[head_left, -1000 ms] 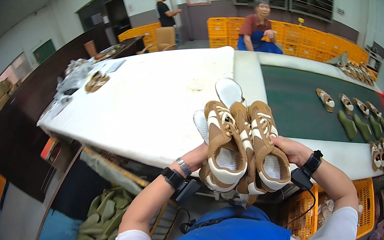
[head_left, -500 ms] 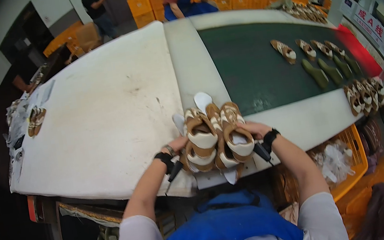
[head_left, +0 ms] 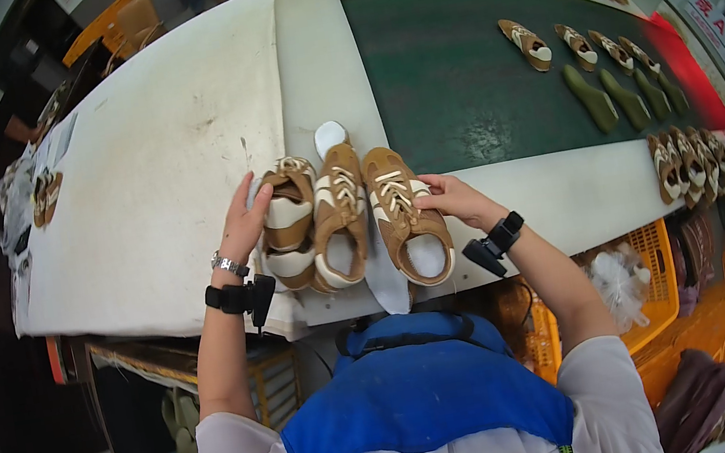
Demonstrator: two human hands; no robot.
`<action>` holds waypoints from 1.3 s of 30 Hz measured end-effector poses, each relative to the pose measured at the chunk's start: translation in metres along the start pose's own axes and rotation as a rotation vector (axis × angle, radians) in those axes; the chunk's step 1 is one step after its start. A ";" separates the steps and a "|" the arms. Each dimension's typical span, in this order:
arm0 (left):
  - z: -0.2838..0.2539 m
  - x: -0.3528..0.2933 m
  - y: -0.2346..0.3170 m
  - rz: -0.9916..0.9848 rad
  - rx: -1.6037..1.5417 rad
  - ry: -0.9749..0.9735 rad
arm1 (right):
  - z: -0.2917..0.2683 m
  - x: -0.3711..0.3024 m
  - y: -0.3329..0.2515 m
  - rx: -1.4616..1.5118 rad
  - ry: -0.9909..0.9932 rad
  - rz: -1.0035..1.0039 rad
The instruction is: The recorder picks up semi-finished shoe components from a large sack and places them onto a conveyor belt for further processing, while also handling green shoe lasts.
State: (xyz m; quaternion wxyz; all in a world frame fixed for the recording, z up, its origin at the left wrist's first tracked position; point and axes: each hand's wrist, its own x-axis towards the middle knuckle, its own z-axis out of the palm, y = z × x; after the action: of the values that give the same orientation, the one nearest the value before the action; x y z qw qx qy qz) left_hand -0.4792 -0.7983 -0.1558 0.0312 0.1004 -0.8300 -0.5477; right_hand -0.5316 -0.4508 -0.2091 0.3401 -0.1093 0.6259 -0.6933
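Brown-and-white shoes are sitting right at the front of the white table; the left hand is laying its outstretched fingers and thumb along the outer side of the stacked shoes, though whether it is gripping, I cannot tell; the right hand is closing thumb and fingers on the side of the right shoe; the middle shoe is lying just beside the stack, a pale insole poking out past its toe.

Watch the edges: the heels are running close to the table's front edge, and a pale flat piece is jutting over it between the middle and right shoes; the white cloth is stretching broadly left, giving open room all the way to 1 pair of shoes; the green mat is opening up past the right shoe's toe, running wide to 4 spaced shoes and 4 green lasts; a bare strip of table is reaching from the right wrist to a shoe cluster.

Now the change from 0.5 s ago: the tight bunch is spreading; a gap is showing beside the right shoe; the hands are standing farther apart.
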 end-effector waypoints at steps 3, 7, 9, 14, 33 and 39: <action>0.028 -0.027 0.029 0.294 0.242 0.178 | -0.021 -0.001 0.003 0.252 -0.006 0.074; 0.085 -0.081 0.062 0.506 0.854 0.217 | -0.067 -0.011 0.001 0.539 -0.015 0.103; 0.107 -0.100 0.062 0.459 0.907 0.134 | -0.093 -0.019 0.003 0.571 0.019 0.076; 0.132 -0.113 0.037 0.285 1.076 0.031 | -0.138 -0.040 0.029 -0.193 0.310 0.135; 0.162 -0.099 0.106 0.591 0.328 0.039 | -0.064 -0.096 -0.029 -0.258 0.249 -0.176; 0.188 -0.074 0.126 0.699 0.155 -0.228 | -0.030 -0.095 -0.060 0.335 -0.040 -0.101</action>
State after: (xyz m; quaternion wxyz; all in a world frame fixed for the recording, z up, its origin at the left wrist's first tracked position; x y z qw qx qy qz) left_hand -0.4540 -0.5659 -0.1106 0.1158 -0.2486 -0.8513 -0.4474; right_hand -0.4981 -0.3703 -0.1319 0.3306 -0.0963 0.4885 -0.8018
